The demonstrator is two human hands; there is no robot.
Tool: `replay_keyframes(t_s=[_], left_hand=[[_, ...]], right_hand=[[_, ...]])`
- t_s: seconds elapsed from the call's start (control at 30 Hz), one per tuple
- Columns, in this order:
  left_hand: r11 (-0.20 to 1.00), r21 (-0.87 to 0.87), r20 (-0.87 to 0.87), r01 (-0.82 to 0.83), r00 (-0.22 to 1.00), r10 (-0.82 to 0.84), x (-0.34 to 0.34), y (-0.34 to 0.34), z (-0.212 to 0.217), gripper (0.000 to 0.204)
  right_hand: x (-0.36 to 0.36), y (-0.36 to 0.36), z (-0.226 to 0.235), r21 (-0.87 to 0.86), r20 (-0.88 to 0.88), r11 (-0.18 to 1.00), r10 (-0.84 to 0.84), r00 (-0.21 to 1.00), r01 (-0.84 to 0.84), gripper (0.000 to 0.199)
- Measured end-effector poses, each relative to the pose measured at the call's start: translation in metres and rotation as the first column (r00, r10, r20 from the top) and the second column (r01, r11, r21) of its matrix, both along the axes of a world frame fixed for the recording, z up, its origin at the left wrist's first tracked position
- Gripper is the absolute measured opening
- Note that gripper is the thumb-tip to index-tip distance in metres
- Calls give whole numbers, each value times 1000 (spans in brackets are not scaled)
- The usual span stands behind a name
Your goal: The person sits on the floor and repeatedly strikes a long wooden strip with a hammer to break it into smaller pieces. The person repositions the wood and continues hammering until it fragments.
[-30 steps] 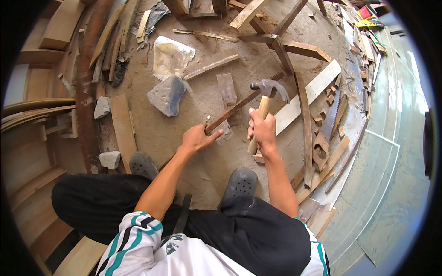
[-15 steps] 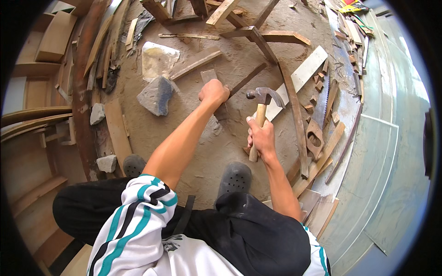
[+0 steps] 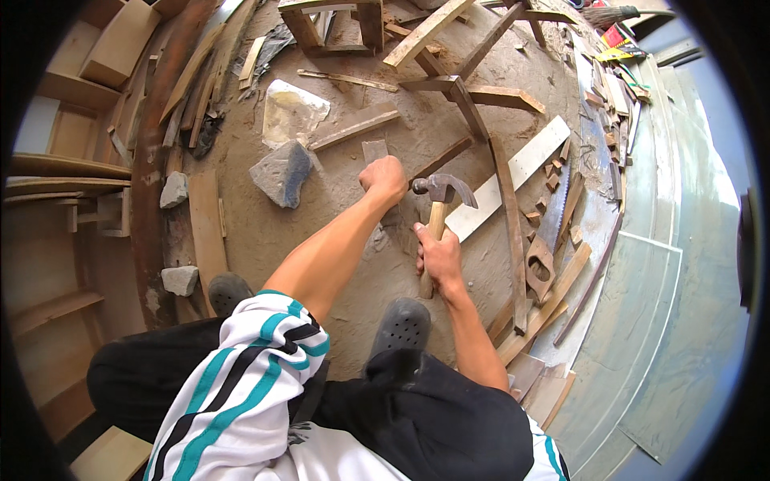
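My left hand [image 3: 383, 178] is closed round a short piece of wood [image 3: 374, 150]; its flat upper end sticks out beyond the knuckles. From beside that hand a darker wooden strip [image 3: 443, 157] slants up to the right, and whether the two pieces are joined is hidden. My right hand [image 3: 440, 258] grips a claw hammer [image 3: 437, 218] by its wooden handle. The hammer's head is raised, just right of my left hand, with the claw to the right.
A broken concrete lump [image 3: 281, 175] lies left of my hands. Beyond stand wooden frames [image 3: 473, 104]. To the right are a white board [image 3: 513, 176], a handsaw [image 3: 545, 248] and wood offcuts. Glass-like sheets [image 3: 642, 297] fill the far right; wooden shelving [image 3: 60, 321] stands left.
The hammer and my right hand have moved left, closer to my left hand. My left hand keeps its hold on the piece of wood. The whole view has shifted slightly.
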State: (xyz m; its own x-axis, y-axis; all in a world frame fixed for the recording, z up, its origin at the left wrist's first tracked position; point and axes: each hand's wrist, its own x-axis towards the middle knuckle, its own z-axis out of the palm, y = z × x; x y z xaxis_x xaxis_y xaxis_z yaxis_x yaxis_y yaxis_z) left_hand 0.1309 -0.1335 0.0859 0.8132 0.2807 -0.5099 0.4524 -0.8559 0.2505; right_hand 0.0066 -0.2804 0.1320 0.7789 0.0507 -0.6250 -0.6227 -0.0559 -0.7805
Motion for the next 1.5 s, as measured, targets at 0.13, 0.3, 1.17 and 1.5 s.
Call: replay_keyframes(t_s=[0.13,0.3,1.17,1.5], left_hand=[[995,3,43,101,994,-101,-6,-1,-5,23],[996,-41,111,76,991,-71,-17,-1,-14,24],[967,-189,719,172,694,17,-97,55,-38,31],[984,-42,77,174,982,-170,-144,91,-42,44]], right_hand=[[-3,-4,1,30,-2,999,-31,1000,32,25],[-6,-9,3,26,10,997,-75,997,75,28],[0,7,-29,-136,153,988,94,984,-73,40],[15,22,-21,-268,240,956,188,952,-121,45]])
